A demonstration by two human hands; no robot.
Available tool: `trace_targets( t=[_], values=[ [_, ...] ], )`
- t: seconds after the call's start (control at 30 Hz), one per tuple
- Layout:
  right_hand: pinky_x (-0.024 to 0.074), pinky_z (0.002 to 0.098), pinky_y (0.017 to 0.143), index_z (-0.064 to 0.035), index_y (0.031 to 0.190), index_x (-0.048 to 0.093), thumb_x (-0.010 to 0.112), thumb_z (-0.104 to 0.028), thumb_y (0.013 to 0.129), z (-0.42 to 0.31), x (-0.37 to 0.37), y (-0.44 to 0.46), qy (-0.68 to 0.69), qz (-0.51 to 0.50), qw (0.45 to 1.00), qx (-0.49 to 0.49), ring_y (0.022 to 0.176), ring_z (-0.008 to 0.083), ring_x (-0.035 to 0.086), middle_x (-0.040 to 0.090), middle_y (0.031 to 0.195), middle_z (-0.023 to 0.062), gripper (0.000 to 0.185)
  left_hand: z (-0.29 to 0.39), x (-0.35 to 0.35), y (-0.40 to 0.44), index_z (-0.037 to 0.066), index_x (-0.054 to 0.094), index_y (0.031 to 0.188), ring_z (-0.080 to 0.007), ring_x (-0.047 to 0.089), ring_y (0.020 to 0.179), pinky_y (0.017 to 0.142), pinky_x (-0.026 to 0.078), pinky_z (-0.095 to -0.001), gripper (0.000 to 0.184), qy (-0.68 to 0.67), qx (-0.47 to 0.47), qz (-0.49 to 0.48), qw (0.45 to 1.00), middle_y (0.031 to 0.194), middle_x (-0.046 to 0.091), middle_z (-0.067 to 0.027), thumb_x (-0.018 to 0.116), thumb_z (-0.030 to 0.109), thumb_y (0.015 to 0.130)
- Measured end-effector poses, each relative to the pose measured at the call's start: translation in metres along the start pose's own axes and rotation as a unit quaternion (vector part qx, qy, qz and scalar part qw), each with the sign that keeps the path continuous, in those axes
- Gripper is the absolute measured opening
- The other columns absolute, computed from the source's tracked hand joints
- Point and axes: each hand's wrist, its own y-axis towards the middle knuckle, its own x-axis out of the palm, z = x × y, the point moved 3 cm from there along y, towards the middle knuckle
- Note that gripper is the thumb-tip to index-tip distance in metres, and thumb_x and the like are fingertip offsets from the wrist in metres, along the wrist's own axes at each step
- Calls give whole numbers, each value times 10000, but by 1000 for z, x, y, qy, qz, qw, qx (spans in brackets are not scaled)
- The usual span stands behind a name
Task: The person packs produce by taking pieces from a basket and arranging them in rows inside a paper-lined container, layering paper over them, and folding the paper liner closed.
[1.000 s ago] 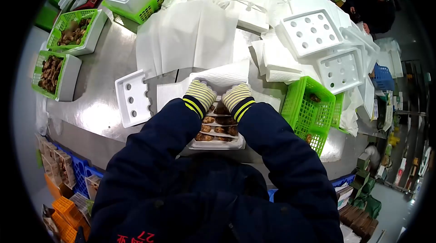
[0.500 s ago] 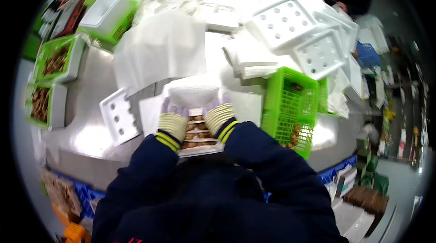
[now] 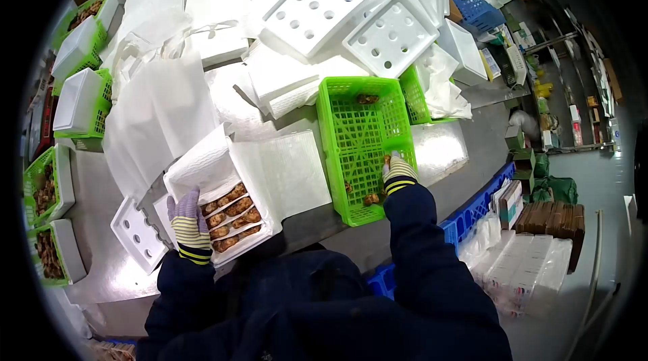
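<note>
Head cam: R hand point(image 3: 397, 168) pinches brown pc point(image 3: 387, 159) in green crate point(image 3: 331, 151), white box point(image 3: 268, 226) well L. L hand point(image 3: 187, 218) nearer, at box's L wall; can't tell its grip.

Counting from my end: one left hand point(image 3: 188, 218) and one right hand point(image 3: 398, 169), both in striped knit gloves. I've got one rectangular white foam box point(image 3: 272, 224) with four rows of lumpy brown pieces point(image 3: 239, 208) showing. One big green plastic mesh basket point(image 3: 329, 151) has at least three loose pieces inside, plus one brown piece point(image 3: 387, 158) at the right hand. Over left I make it three green baskets with brown pieces point(image 3: 47, 189), and two white foam tubs point(image 3: 77, 101). Punched white foam lids point(image 3: 316, 20): at least four.
</note>
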Motion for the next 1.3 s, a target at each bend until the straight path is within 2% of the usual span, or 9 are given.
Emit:
trace_targets(
  t=[0.17, 0.33, 0.43, 0.5, 0.6, 0.87, 0.93, 1.13, 1.3],
  values=[
    [451, 403, 920, -55, 1232, 466, 647, -275, 795, -2, 3, 27, 96, -103, 986, 84, 1085, 348, 534, 527, 1220, 191, 522, 4, -5, 4, 73, 490, 1233, -311, 510, 1053, 1020, 274, -541, 457, -36, -18, 13, 999, 1101, 560, -137, 439, -11, 787],
    [463, 416, 906, -53, 1242, 453, 623, -275, 812, -21, -1, 31, -119, -140, 983, 5, 1097, 319, 522, 520, 1195, 219, 514, 10, -21, -1, 40, 504, 1206, -343, 517, 1059, 983, 340, -500, 447, -30, -60, 91, 994, 1126, 564, -157, 456, -40, 769],
    [482, 397, 803, -56, 1159, 497, 600, -155, 810, -39, -26, 9, 122, 88, 980, -130, 900, 284, 556, 541, 1022, 164, 377, 0, -22, -10, 38, 519, 1191, -334, 536, 1032, 978, 352, -483, 390, -41, -88, 152, 984, 1113, 581, -145, 473, -21, 808],
    [502, 330, 671, -52, 1050, 560, 597, -31, 763, -96, -71, -46, 269, 259, 871, -319, 727, 206, 564, 544, 950, 123, 290, -5, -28, -14, 28, 523, 1174, -343, 545, 1000, 955, 366, -490, 355, -44, -112, 184, 976, 1085, 588, -153, 464, -10, 826],
    [468, 253, 639, -62, 977, 579, 571, 32, 745, -205, -91, -105, 520, 107, 662, -529, 689, 129, 534, 589, 855, 77, 251, -12, -36, -5, 35, 529, 1165, -352, 546, 976, 940, 369, -499, 358, -57, -133, 207, 968, 1055, 596, -154, 463, -12, 816],
    [470, 373, 822, -17, 1072, 546, 644, -187, 790, -359, 21, -136, 232, -141, 821, -502, 905, 326, 601, 619, 958, 195, 344, 0, -30, 21, 76, 489, 1197, -315, 497, 1107, 1000, 292, -540, 426, 25, -32, 43, 998, 1160, 552, -120, 553, 59, 776],
    [457, 400, 843, -54, 1107, 561, 597, -191, 807, -362, 22, -127, 93, -50, 833, -544, 956, 371, 564, 602, 1012, 200, 332, -3, -9, 15, 90, 492, 1208, -290, 459, 1169, 1024, 260, -552, 473, 75, -36, -73, 994, 1172, 557, -92, 582, 103, 743],
    [496, 320, 792, -40, 1127, 581, 576, -120, 836, -266, -64, -109, 276, 32, 771, -572, 882, 234, 619, 633, 1005, 159, 303, -4, -3, 18, 92, 558, 1095, -293, 431, 1200, 1039, 216, -579, 409, 103, -33, -140, 984, 1117, 563, -91, 586, 160, 692],
    [474, 307, 860, -15, 1134, 578, 546, -42, 857, -101, -104, -55, 296, 121, 873, -369, 959, 209, 593, 613, 1059, 139, 280, 1, -4, 25, 126, 558, 1016, -323, 473, 1109, 1008, 266, -567, 310, 84, 12, -59, 995, 1009, 584, -62, 591, 72, 712]
  ],
)
